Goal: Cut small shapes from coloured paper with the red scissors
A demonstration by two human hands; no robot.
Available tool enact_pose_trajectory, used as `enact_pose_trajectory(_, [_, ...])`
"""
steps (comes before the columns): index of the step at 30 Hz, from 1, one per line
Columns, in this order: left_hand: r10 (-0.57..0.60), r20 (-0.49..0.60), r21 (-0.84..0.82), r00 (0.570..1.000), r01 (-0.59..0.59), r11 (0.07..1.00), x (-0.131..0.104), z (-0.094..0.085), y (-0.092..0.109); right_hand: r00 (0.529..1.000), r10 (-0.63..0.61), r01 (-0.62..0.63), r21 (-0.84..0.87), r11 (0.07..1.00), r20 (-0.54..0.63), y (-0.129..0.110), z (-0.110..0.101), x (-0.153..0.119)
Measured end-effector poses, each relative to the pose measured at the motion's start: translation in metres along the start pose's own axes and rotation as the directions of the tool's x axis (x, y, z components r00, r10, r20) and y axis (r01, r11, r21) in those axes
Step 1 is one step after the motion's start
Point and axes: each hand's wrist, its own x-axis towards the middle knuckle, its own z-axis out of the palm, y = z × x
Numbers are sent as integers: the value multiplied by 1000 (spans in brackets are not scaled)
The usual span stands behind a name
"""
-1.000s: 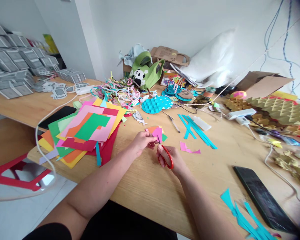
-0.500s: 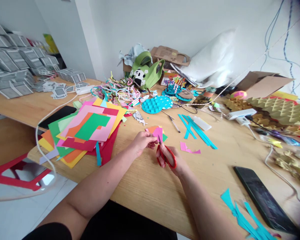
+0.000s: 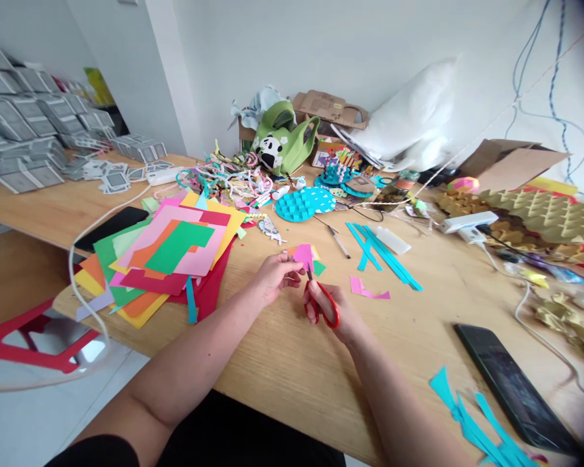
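A small pink paper piece (image 3: 302,255) is pinched between the thumb and fingers of my left hand (image 3: 277,279). My right hand (image 3: 338,311) grips red-handled scissors (image 3: 331,305), with fingers through the loops. The scissor blades point away from me and meet the lower right edge of the pink paper. Just behind lies a green paper scrap (image 3: 320,267), beside bits of orange and yellow paper mostly covered by the pink piece. A pink offcut (image 3: 367,289) rests on the table to the right of the scissors.
Left of my hands is a stack of coloured paper (image 3: 175,250). Blue strips (image 3: 384,256) and a pen (image 3: 339,241) lie beyond the scissors. A phone (image 3: 511,383) and blue scraps (image 3: 472,421) are at the near right. A green bag (image 3: 285,143) stands behind craft clutter.
The pink paper has turned and shifted slightly left in my left hand. The scissors have moved slightly left and their angle to the paper has changed.
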Motion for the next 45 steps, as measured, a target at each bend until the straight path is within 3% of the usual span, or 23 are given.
enact_pose_trajectory(4, [-19, 37, -28, 999, 20, 999, -1, 0, 1, 999, 0, -1, -20, 1000, -50, 1, -1, 1])
enact_pose_trajectory(10, [-2, -17, -47, 1000, 2, 999, 1, -2, 3, 999, 17, -16, -23, 1000, 38, 2, -3, 0])
enact_pose_trajectory(14, [-7, -6, -44, 1000, 7, 999, 2, -3, 4, 1000, -8, 7, 51, 999, 26, 4, -4, 1])
enact_pose_trajectory(23, [-28, 21, 92, 999, 26, 995, -2, 0, 5, 1000, -24, 22, 126, 992, 14, 6, -8, 2])
enact_pose_trajectory(29, [-32, 44, 136, 999, 25, 990, -3, 0, 7, 993, -15, -6, 180, 984, 117, 4, -7, 1])
enact_pose_trajectory(45, [-61, 147, 203, 987, 31, 979, -7, -2, 15, 979, -33, -8, 196, 981, 203, 6, -14, 1])
